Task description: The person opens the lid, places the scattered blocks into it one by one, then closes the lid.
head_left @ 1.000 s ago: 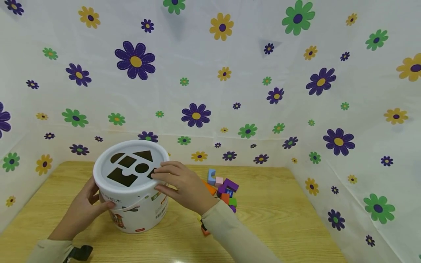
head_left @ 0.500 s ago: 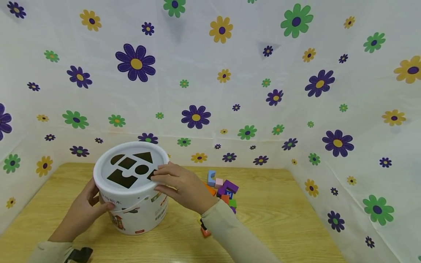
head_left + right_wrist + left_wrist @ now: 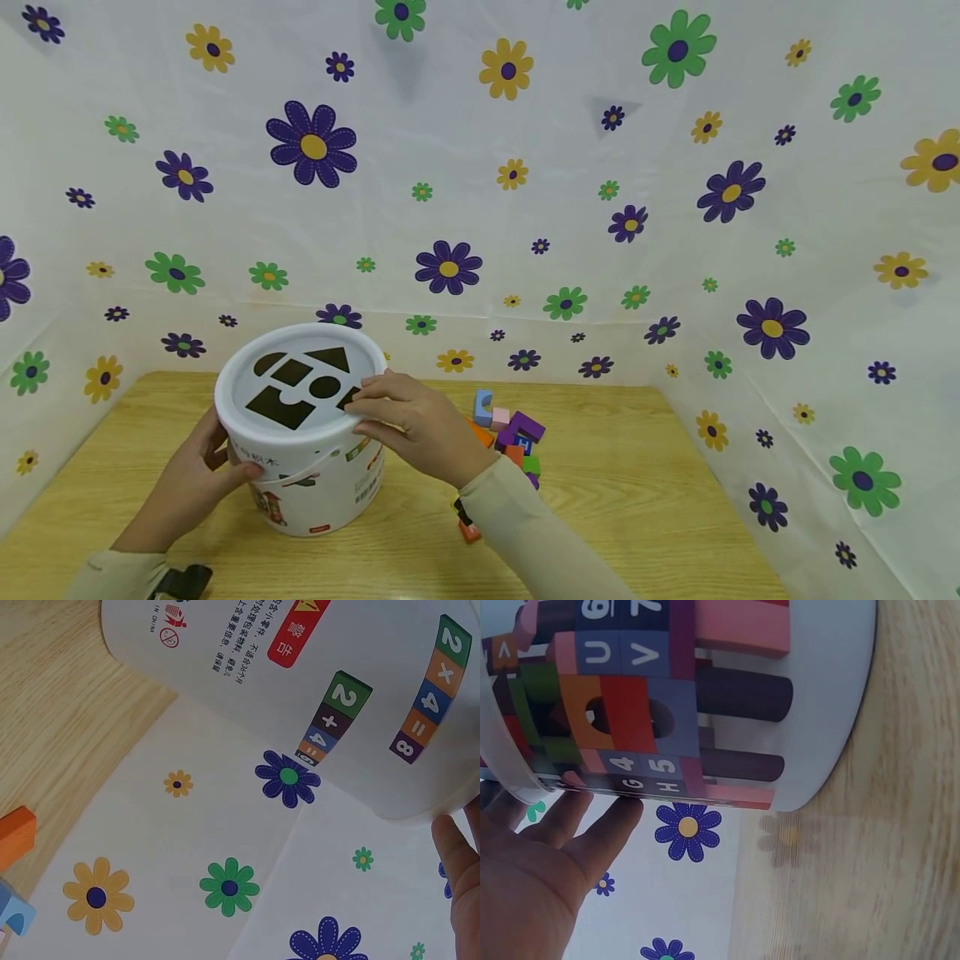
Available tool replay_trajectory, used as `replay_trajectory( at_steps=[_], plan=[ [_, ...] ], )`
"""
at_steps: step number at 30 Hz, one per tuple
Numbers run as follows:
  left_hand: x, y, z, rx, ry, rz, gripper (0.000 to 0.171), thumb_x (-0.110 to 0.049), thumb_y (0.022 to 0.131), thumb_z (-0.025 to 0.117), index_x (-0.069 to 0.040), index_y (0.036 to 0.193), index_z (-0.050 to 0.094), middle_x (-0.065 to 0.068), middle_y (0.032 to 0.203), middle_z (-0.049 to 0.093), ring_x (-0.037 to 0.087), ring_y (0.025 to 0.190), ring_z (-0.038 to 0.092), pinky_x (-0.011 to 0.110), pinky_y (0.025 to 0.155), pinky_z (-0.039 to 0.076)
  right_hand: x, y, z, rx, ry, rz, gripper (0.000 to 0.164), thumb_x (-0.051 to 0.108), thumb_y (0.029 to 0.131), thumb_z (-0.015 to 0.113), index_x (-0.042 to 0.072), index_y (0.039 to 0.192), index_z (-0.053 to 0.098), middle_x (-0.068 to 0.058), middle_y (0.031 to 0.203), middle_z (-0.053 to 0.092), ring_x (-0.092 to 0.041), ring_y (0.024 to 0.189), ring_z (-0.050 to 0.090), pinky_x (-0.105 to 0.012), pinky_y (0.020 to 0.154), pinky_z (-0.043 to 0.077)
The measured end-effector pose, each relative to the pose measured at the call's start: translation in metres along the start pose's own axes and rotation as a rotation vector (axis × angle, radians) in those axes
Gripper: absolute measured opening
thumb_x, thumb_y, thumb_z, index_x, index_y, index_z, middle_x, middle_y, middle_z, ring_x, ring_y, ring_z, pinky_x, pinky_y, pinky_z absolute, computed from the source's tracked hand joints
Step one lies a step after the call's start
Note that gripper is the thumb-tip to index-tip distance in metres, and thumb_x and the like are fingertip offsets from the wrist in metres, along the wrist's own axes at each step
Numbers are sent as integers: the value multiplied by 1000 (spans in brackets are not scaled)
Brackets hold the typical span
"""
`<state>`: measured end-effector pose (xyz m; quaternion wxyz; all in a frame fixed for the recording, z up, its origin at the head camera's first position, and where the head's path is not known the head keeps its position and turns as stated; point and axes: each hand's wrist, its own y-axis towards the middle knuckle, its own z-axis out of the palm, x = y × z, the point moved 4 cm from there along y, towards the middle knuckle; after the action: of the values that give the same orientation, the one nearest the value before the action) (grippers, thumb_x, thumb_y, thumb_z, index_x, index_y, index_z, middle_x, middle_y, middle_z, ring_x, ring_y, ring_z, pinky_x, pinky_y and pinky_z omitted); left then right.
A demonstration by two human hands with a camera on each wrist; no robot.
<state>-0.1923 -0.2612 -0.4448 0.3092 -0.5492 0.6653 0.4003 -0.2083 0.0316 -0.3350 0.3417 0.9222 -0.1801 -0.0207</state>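
A white toy-block bucket (image 3: 330, 492) stands upright on the table, a little left of the middle in the head view. Its white lid (image 3: 247, 371) has several dark shaped holes and sits on top. My left hand (image 3: 183, 483) holds the bucket's left side, thumb in front under the rim and fingers behind. In the left wrist view, the fingers (image 3: 604, 829) touch the bucket's printed wall. My right hand (image 3: 420, 425) grips the lid's right edge, fingers over a hole and thumb at the rim. The bucket's inside is hidden apart from the dark holes.
Several coloured blocks (image 3: 525, 425) lie in a loose pile right of the bucket, partly behind my right arm. An orange block (image 3: 469, 531) lies nearer, beside the right sleeve. A flower-printed sheet (image 3: 570, 225) walls the table's (image 3: 637, 500) back and sides.
Both hands keep the same hold on the bucket and lid. Only the head view shifts very slightly.
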Motion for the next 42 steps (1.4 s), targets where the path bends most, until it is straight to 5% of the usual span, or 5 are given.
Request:
replay_trajectory(
  at_steps=[10,22,30,37,42],
  plan=[
    [0,-2,0,-10,-2,0,96,-24,96,77,-43,165,13,11,161,37,-9,128,37,8,93,42,0,0,1,-23,27,-18,25,22,97,75,12,120,76,-1,124,69,-13,118,63,-13,103,47],
    [0,-2,0,-14,-16,-12,95,-26,96,77,-42,165,13,13,162,36,-14,126,35,5,92,41,-1,2,2,-31,21,-52,23,21,98,74,11,119,77,-1,122,69,-11,115,64,-13,102,48],
    [2,0,0,-8,11,-47,96,-30,96,75,-45,165,9,14,165,33,38,145,37,10,95,45,1,4,1,-16,-25,-94,22,19,99,73,10,118,77,-2,121,68,-12,116,64,-25,114,43],
    [1,-2,-1,-30,9,-28,96,-28,95,77,-43,165,13,14,164,35,-2,135,38,4,91,40,3,6,0,-2,-43,-119,21,18,100,71,9,118,76,-3,121,69,-13,117,64,-36,119,39],
    [1,-1,-2,-26,6,-25,97,-26,95,78,-45,165,13,13,166,33,4,139,38,5,91,40,4,7,1,22,-124,-139,21,19,101,70,10,119,75,-1,121,71,-14,120,63,-33,118,38]
  ],
)
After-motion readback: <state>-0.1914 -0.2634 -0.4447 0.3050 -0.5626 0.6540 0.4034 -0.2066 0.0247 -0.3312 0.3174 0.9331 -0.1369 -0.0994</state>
